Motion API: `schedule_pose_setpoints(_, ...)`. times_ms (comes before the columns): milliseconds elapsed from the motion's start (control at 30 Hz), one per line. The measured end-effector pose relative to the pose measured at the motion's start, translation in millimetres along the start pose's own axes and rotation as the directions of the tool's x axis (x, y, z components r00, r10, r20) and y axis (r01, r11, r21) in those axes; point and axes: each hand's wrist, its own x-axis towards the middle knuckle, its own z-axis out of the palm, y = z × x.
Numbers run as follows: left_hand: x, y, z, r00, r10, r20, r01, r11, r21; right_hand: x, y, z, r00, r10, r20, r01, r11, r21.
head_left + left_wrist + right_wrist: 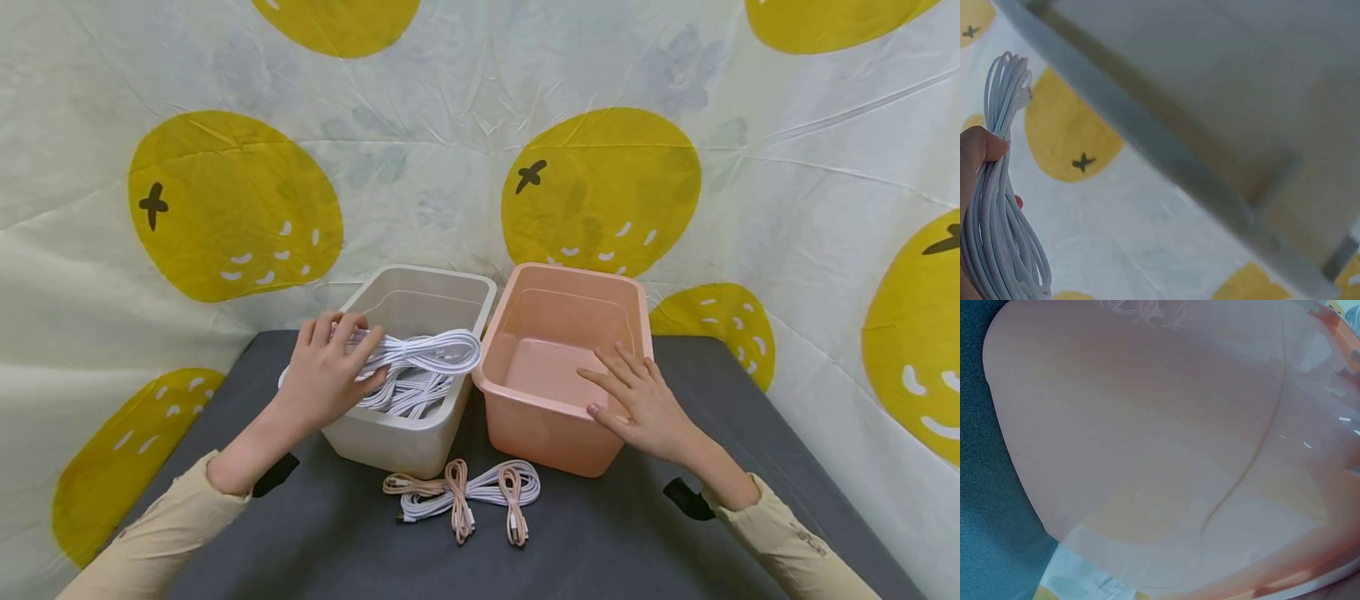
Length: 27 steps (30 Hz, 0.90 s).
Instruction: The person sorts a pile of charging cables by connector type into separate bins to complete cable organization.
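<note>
My left hand (327, 371) grips a bundled white cable (442, 352) over the front of the light grey bin (442, 283). The left wrist view shows the thumb pressed on the middle of the coiled cable (999, 187), with loops spreading at both ends. More white cables (412, 393) lie in the grey bin below it. My right hand (641, 404) is spread over the front right rim of the pink bin (498, 392), fingers fairly straight and holding nothing. In the right wrist view the pink bin's side (1135, 425) fills most of the picture.
In front of the bins, a white cable bundle (525, 482) lies on the dark table (585, 550) among several small tan cable bundles (457, 500). Behind the bins hangs a pale curtain (450, 167) printed with yellow fruit.
</note>
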Motion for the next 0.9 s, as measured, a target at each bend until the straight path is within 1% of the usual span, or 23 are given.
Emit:
schedule_pose_setpoints(167,8.3,-19.2,5.4,1.0,0.009,0.0,-0.009,0.998,0.055,-0.3,0,0,1.0,0.009,0.007,-0.009,1.0,0.001)
schedule_pose_setpoints(300,16.4,-33.3,12.5,1.0,0.021,0.005,-0.021,0.993,0.115,-0.5,0,0,1.0,0.006,0.005,-0.006,1.0,0.002)
schedule_pose_setpoints(433,23.8,-44.3,21.2,1.0,0.01,0.015,-0.012,0.989,0.149,-0.6,0,0,1.0,0.005,0.003,-0.005,1.0,0.0)
schedule_pose_setpoints(567,30.5,-51.8,30.7,1.0,-0.003,0.025,-0.001,0.985,0.175,-0.4,-1,0,1.0,0.001,0.005,-0.001,1.0,-0.002)
schedule_pose_setpoints(700,39.8,-56.1,40.0,0.999,-0.004,0.041,-0.004,0.978,0.207,0.2,-1,0,1.0,0.0,0.007,0.0,1.0,-0.002)
schedule_pose_setpoints(800,47.8,-58.3,48.1,0.998,-0.005,0.057,-0.007,0.976,0.218,0.3,-1,-1,1.0,0.009,0.011,-0.009,1.0,0.001)
schedule_pose_setpoints(900,53.5,-59.8,57.5,0.997,-0.021,0.075,0.004,0.977,0.213,0.4,-1,-2,1.0,0.01,0.014,-0.01,1.0,0.002)
